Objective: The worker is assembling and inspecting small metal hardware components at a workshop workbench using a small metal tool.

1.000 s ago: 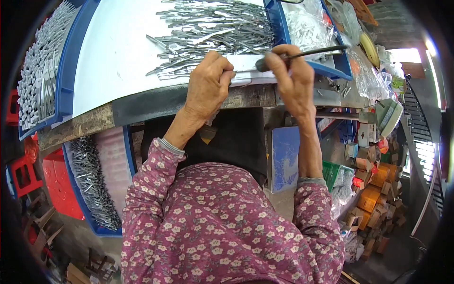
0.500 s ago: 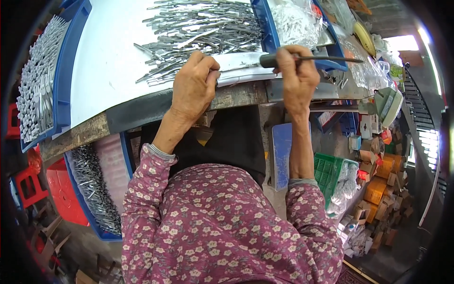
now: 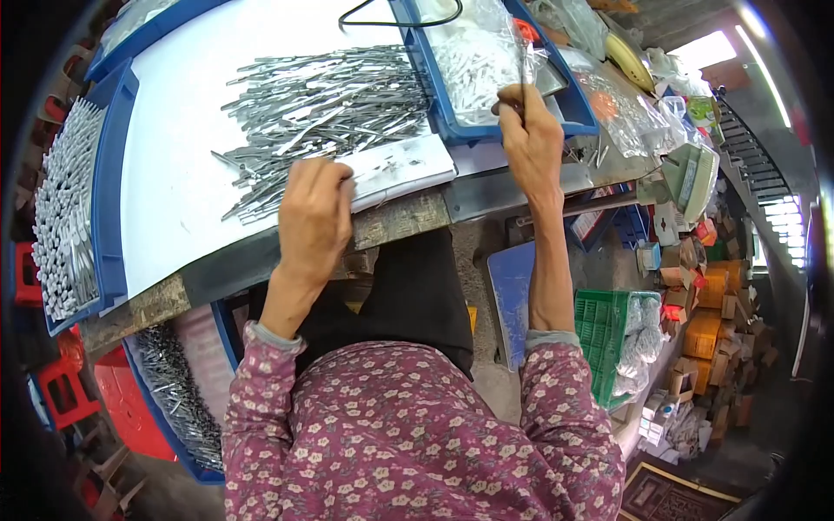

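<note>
My right hand (image 3: 532, 143) is closed around a screwdriver, over the near right corner of a blue tray. The dark shaft (image 3: 523, 69) points away from me; the handle is mostly hidden in my fingers. Inside that tray (image 3: 478, 135) small white pieces (image 3: 469, 69) lie in clear plastic. My left hand (image 3: 317, 208) is at the near edge of a heap of thin grey metal strips (image 3: 330, 95), its fingers curled together; what they hold, if anything, is hidden. Beside it a smudged white pad (image 3: 404, 169) lies along the table edge.
A blue tray (image 3: 109, 191) of tightly packed light rods stands at the left. A dark cord loop (image 3: 400, 23) lies at the back. Below the table are a blue bin (image 3: 178, 434) of metal pieces and a green crate (image 3: 599, 334). A lamp-like green head (image 3: 695, 187) juts out at right.
The screwdriver's shaft has swung from pointing right to pointing away from me. My left hand has moved left and nearer, off the pad. The whole view has shifted, showing more of the table's back.
</note>
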Demonstrator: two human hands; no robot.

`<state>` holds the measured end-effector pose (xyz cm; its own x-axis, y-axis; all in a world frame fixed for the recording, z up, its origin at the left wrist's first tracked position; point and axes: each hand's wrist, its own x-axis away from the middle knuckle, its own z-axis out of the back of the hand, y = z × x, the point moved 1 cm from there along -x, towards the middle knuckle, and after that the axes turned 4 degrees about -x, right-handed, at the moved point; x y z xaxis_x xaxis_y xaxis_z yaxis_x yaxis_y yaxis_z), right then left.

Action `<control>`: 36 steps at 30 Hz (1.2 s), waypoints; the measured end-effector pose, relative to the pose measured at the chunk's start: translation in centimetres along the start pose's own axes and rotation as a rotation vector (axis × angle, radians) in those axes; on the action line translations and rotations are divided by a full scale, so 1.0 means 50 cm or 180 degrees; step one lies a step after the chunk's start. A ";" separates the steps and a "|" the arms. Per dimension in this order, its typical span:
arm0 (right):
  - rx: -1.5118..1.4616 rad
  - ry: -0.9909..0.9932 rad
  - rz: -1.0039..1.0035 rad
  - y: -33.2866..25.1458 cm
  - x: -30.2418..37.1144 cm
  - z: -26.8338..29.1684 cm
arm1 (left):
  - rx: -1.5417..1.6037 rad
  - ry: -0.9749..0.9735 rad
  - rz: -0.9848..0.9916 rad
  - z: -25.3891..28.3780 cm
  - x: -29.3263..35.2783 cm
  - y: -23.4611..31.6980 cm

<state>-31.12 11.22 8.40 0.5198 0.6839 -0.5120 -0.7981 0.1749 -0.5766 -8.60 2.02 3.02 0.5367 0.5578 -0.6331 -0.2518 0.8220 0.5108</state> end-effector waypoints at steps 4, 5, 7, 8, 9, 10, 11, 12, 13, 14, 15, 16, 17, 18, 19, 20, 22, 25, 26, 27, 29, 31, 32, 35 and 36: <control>0.0757 -0.0199 0.0589 0.062 -0.051 -0.055 | 0.0061 0.0075 0.0497 0.061 0.043 -0.019; 0.0692 -0.0255 0.0617 0.073 -0.059 -0.055 | -0.0005 0.0087 0.0559 0.071 0.052 -0.022; 0.1462 -0.0634 0.0729 0.086 -0.074 -0.070 | -0.0064 0.0143 0.0880 0.121 0.093 -0.030; 0.1581 -0.0779 0.0726 0.085 -0.078 -0.072 | -0.0025 0.0136 0.1223 0.137 0.117 -0.035; 0.1696 -0.0928 0.0745 0.081 -0.080 -0.072 | 0.0036 0.0133 0.1479 0.149 0.140 -0.041; 0.1786 -0.1071 0.0702 0.073 -0.083 -0.075 | 0.0090 0.0199 0.1572 0.164 0.156 -0.042; 0.1916 -0.1199 0.0665 0.066 -0.085 -0.068 | 0.0177 0.0276 0.1647 0.174 0.171 -0.042; 0.2004 -0.1321 0.0790 0.065 -0.089 -0.065 | 0.0135 0.0311 0.1623 0.183 0.188 -0.040; 0.2087 -0.1444 0.0928 0.067 -0.089 -0.069 | 0.0086 0.0344 0.1608 0.190 0.208 -0.039; 0.2216 -0.1539 0.0989 0.063 -0.094 -0.067 | 0.0083 0.0437 0.1575 0.193 0.217 -0.033; 0.2329 -0.1637 0.1056 0.059 -0.097 -0.067 | -0.0062 0.0497 0.1709 0.197 0.226 -0.029; 0.2347 -0.1686 0.1067 0.057 -0.097 -0.070 | 0.0000 0.0464 0.1649 0.202 0.236 -0.025; 0.2477 -0.1675 0.1006 0.055 -0.102 -0.046 | 0.0179 0.0410 0.1510 0.202 0.235 -0.025; 0.2486 -0.1732 0.1081 0.064 -0.106 -0.041 | 0.0192 0.0395 0.1539 0.203 0.239 -0.021; 0.2486 -0.1795 0.1156 0.073 -0.110 -0.043 | 0.0200 0.0374 0.1573 0.207 0.247 -0.016; 0.2393 -0.1815 0.1314 0.080 -0.113 -0.048 | 0.0236 0.0332 0.1669 0.210 0.262 -0.014; 0.2313 -0.1881 0.1377 0.099 -0.124 -0.046 | 0.0199 0.0326 0.1770 0.217 0.294 -0.014; 0.2219 -0.1929 0.1411 0.091 -0.121 -0.053 | 0.0081 0.0264 0.1900 0.235 0.346 -0.017; 0.2203 -0.1940 0.1419 0.092 -0.121 -0.054 | 0.0019 0.0391 0.2134 0.236 0.373 -0.025; 0.2025 -0.1935 0.1465 0.094 -0.121 -0.056 | -0.0053 0.0525 0.2371 0.245 0.395 -0.029; 0.1876 -0.1909 0.1497 0.104 -0.122 -0.049 | 0.0013 0.0622 0.2693 0.268 0.422 -0.038; 0.1522 -0.1835 0.1499 0.121 -0.125 -0.050 | 0.0155 0.1059 0.3627 0.280 0.463 -0.061; 0.1519 -0.1823 0.1517 0.129 -0.127 -0.047 | 0.0154 0.1080 0.3619 0.280 0.477 -0.076; 0.0996 -0.1593 0.1622 0.140 -0.123 -0.051 | 0.0201 0.1595 0.4001 0.286 0.521 -0.142; 0.0921 -0.1608 0.1566 0.142 -0.123 -0.048 | 0.0275 0.1642 0.4138 0.278 0.532 -0.168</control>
<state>-39.25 6.54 5.94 -0.0638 0.9599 -0.2731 -0.9859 -0.1030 -0.1318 19.02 8.35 -10.04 -0.3965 0.8993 0.1846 -0.2739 -0.3078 0.9112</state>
